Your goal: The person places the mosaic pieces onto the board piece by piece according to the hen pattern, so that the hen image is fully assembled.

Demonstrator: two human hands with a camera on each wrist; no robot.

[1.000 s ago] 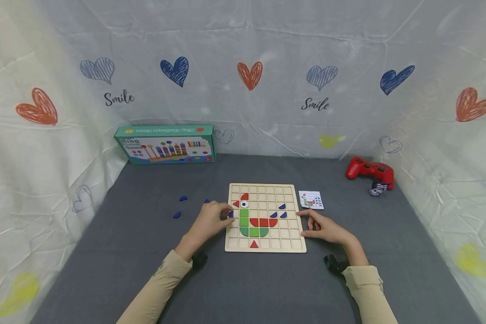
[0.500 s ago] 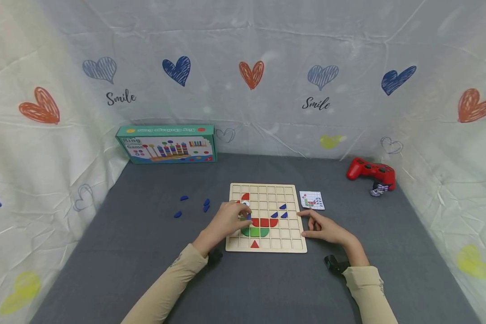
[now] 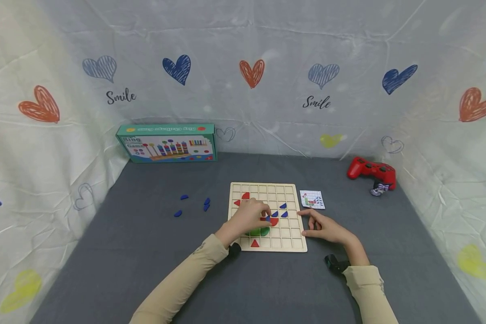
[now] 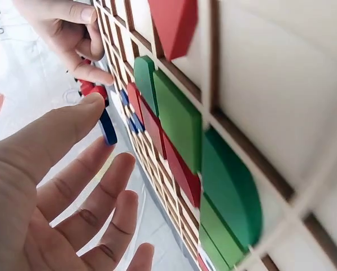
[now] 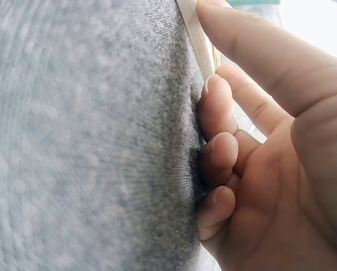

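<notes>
My left hand [image 3: 248, 217] is over the wooden grid board [image 3: 285, 243]. Its thumb and index finger pinch a small blue piece [image 4: 108, 127] by its ends; the other fingers are spread. Red shapes [image 4: 176, 164], green shapes [image 4: 179, 116] and blue pieces [image 3: 284, 206] lie in the grid's cells, part of them hidden under the left hand in the head view. At the board's right edge, my right hand [image 3: 328, 228] touches the rim with thumb and index finger, its other fingers bent close to the cloth.
A pattern card [image 3: 312, 199] lies off the board's upper right. Several loose blue pieces [image 3: 178, 213] are on the grey cloth to the left. Farther back stand a green game box [image 3: 168, 144] and a red game controller [image 3: 370, 170].
My left hand has carried the blue piece rightward, from the board's left edge across to its middle. The right hand has stayed at the right edge.
</notes>
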